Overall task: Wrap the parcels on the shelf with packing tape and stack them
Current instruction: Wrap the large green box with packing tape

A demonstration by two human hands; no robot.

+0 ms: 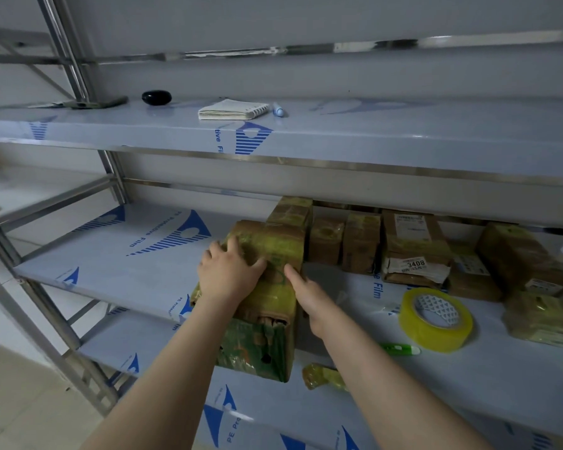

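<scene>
The parcel [273, 245] has the left hand [228, 274] and right hand [309, 297] flat on it, grips apart. Push evenly and keep it straight.

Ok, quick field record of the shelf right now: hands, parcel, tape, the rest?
left hand: flat on top of the large tape-wrapped brown cardboard parcel
right hand: against that parcel's right side, visible finger straight
surface: middle steel shelf
tape: yellowish clear packing tape roll, lying flat, right of the right hand, untouched
others: taped brown parcels along the rear, parcel labelled 3408 among them
loose: green pen-like tool, crumpled tape wad
top shelf: white spiral notebook, black oval object
</scene>
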